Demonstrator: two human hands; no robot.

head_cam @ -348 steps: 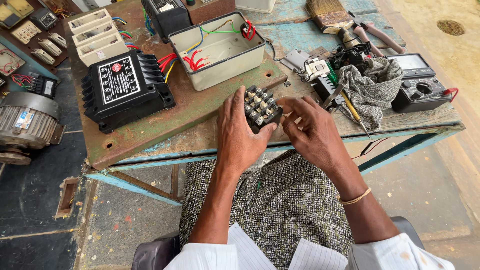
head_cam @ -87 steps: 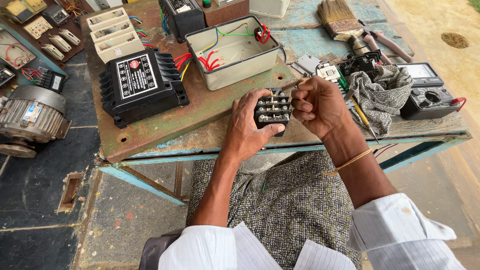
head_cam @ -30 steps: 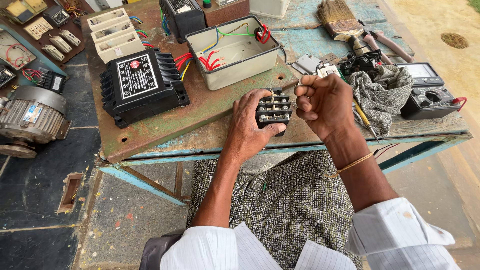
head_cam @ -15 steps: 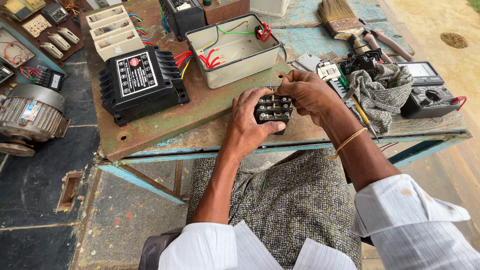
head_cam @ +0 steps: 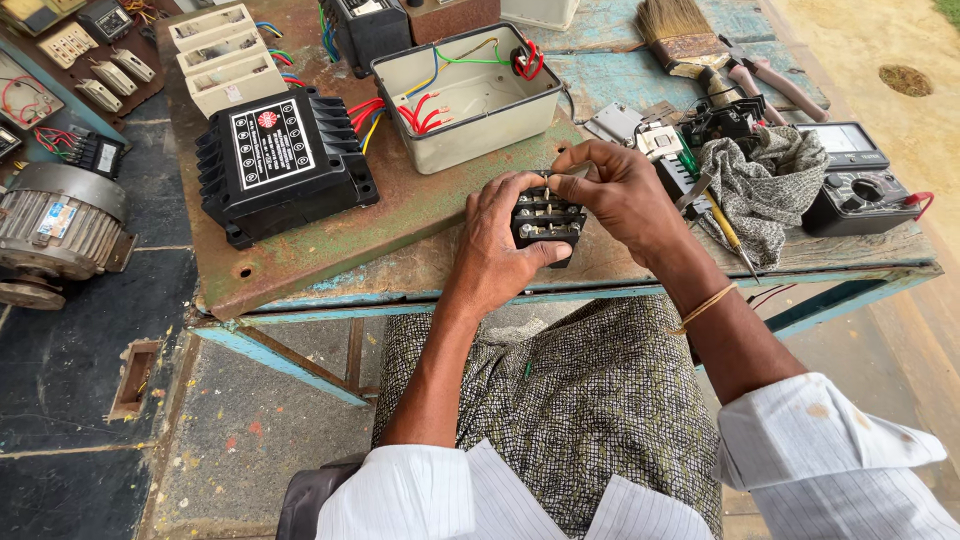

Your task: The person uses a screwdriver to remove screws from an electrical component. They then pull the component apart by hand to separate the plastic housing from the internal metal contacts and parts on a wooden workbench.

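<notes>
My left hand (head_cam: 497, 243) grips a small black terminal block (head_cam: 546, 221) with metal contacts, held over the front edge of a rusty metal plate (head_cam: 330, 240) on the workbench. My right hand (head_cam: 618, 192) rests on top of the block, its fingers pinched around a small metal part at the block's upper edge. What exactly the fingertips hold is too small to tell.
A large black electrical unit (head_cam: 284, 161) sits at the left, an open grey box with coloured wires (head_cam: 468, 90) behind the hands. To the right lie a patterned cloth (head_cam: 762, 190), a multimeter (head_cam: 856, 189), a yellow screwdriver (head_cam: 728, 227) and a brush (head_cam: 678, 30). A motor (head_cam: 55, 229) stands on the floor at left.
My right hand has come back from beside the block onto its top. My left hand keeps holding the block in about the same place.
</notes>
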